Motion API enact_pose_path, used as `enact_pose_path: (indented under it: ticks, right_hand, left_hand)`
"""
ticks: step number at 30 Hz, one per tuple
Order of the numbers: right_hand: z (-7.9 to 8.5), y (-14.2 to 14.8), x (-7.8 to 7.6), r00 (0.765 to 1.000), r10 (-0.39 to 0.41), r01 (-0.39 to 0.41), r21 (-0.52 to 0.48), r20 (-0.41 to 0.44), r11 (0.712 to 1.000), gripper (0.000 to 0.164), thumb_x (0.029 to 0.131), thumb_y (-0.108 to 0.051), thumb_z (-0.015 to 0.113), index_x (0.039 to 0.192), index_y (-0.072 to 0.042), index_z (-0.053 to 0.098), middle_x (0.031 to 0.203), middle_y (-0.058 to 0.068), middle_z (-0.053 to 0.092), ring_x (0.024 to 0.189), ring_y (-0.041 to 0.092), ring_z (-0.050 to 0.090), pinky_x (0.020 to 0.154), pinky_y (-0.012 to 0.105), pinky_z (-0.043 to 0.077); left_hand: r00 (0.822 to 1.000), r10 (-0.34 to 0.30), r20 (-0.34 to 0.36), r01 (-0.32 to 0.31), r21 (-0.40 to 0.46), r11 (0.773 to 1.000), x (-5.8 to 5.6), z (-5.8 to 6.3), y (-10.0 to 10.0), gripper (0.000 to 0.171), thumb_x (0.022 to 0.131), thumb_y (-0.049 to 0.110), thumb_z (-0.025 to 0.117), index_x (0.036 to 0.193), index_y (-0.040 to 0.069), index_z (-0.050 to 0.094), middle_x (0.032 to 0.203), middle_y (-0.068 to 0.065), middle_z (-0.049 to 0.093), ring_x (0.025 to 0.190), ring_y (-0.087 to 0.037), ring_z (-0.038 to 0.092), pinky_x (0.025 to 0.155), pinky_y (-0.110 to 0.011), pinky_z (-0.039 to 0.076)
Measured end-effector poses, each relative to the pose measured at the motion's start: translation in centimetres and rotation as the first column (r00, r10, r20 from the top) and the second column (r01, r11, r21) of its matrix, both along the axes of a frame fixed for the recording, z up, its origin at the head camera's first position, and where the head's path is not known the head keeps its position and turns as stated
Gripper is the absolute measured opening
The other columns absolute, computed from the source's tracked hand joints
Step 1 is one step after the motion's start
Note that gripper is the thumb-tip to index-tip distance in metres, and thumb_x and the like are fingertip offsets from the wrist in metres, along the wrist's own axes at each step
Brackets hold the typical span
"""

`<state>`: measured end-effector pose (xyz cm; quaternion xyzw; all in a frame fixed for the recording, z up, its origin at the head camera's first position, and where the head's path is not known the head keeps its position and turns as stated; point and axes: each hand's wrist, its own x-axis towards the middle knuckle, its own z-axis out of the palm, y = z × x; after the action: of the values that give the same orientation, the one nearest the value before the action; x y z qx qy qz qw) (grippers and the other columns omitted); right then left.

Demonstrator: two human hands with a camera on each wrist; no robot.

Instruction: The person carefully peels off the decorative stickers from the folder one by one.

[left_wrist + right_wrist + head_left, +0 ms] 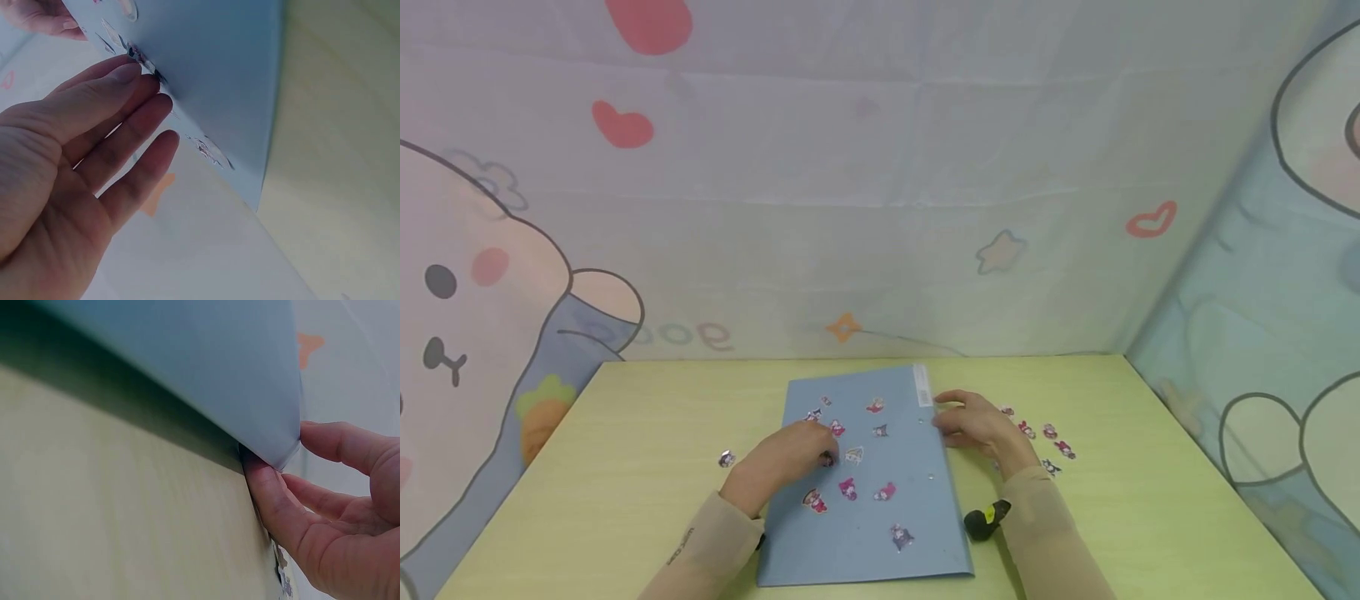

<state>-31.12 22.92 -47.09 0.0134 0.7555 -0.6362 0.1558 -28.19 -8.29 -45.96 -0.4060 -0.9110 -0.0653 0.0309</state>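
A blue folder (865, 533) lies on the table, with a white barcode label (922, 385) at its upper right. Several small cartoon stickers, one of them a sticker (902, 537) near the lower edge, are spread over its cover. My left hand (797, 454) is over the folder's left half. Its thumb and forefinger pinch a small dark sticker (142, 59) at the cover's surface, while the other fingers are spread. At the folder's right edge is my right hand (977, 425), gripping that edge with the thumb (325, 440) above and a finger (272, 494) underneath.
Several more stickers, including a pink one (1064, 450), lie on the pale yellow table (1165, 500) right of my right hand. A single sticker (726, 458) is left of the folder. Behind the table hangs a printed cloth (865, 250). A black device (985, 521) sits at my right wrist.
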Motion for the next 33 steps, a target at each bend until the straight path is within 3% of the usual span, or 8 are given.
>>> enact_pose_path:
  ticks: [4, 10, 16, 20, 28, 33]
  right_hand:
    - [-0.1, -0.1, -0.2, 1.000, -0.006, 0.006, 0.002, 0.007, 1.000, 0.055, 0.091, -0.002, 0.064, 0.140, 0.001, 0.042, 0.114, 0.023, 0.059, 0.091, 0.024, 0.064, 0.076, 0.035, 0.055]
    - [-0.2, -0.3, -0.2, 1.000, 0.002, -0.002, -0.005, 0.004, 1.000, 0.056, 0.090, -0.001, 0.064, 0.141, 0.002, 0.041, 0.113, 0.023, 0.058, 0.090, 0.024, 0.064, 0.074, 0.033, 0.055]
    - [-0.2, -0.3, -0.3, 1.000, 0.031, -0.031, -0.009, 0.001, 0.999, 0.058, 0.091, -0.001, 0.063, 0.143, 0.005, 0.037, 0.116, 0.024, 0.056, 0.092, 0.025, 0.063, 0.075, 0.033, 0.055]
    - [-0.1, -0.3, -0.2, 1.000, 0.024, -0.024, -0.003, 0.006, 1.000, 0.057, 0.092, -0.002, 0.062, 0.143, 0.003, 0.037, 0.114, 0.024, 0.057, 0.093, 0.025, 0.063, 0.076, 0.033, 0.055]
    - [-0.1, -0.2, -0.3, 1.000, 0.017, -0.017, 0.009, 0.004, 1.000, 0.054, 0.092, -0.002, 0.062, 0.141, 0.003, 0.039, 0.113, 0.023, 0.057, 0.091, 0.024, 0.062, 0.075, 0.033, 0.055]
    - [-0.2, -0.2, -0.4, 1.000, 0.012, -0.012, -0.006, 0.010, 1.000, 0.054, 0.092, -0.001, 0.062, 0.141, 0.002, 0.040, 0.114, 0.024, 0.058, 0.091, 0.024, 0.064, 0.076, 0.034, 0.055]
  left_hand:
    - [0.999, -0.007, -0.034, 0.007, 0.008, 1.000, 0.0, 0.0, 0.0, 0.007, 0.085, 0.004, 0.074, 0.084, 0.011, 0.076, 0.083, 0.003, 0.069, 0.075, -0.010, 0.059, 0.075, -0.029, 0.052]
    - [0.998, 0.000, -0.060, 0.000, 0.009, 1.000, 0.2, 0.0, 0.1, 0.019, 0.084, -0.001, 0.072, 0.072, 0.013, 0.066, 0.070, 0.007, 0.055, 0.066, -0.009, 0.045, 0.064, -0.025, 0.043]
    - [0.998, 0.066, 0.007, -0.066, 0.013, 0.998, 0.3, 0.2, -0.2, 0.016, 0.090, 0.003, 0.068, 0.079, 0.012, 0.061, 0.071, 0.006, 0.051, 0.068, -0.011, 0.046, 0.066, -0.026, 0.043]
    - [0.993, 0.104, 0.064, -0.108, 0.061, 0.992, 0.4, 0.9, -0.9, 0.014, 0.095, 0.009, 0.064, 0.085, 0.013, 0.056, 0.073, 0.006, 0.050, 0.070, -0.012, 0.048, 0.067, -0.027, 0.044]
    - [0.977, 0.167, 0.135, -0.191, 0.188, 0.963, 0.9, 3.2, -5.3, 0.016, 0.092, 0.005, 0.066, 0.085, 0.013, 0.054, 0.072, 0.006, 0.051, 0.067, -0.010, 0.047, 0.063, -0.027, 0.043]
    - [0.933, 0.297, 0.203, -0.334, 0.180, 0.925, 1.4, 3.8, -9.6, 0.015, 0.093, 0.005, 0.065, 0.085, 0.011, 0.054, 0.073, 0.004, 0.054, 0.063, -0.011, 0.046, 0.060, -0.029, 0.041]
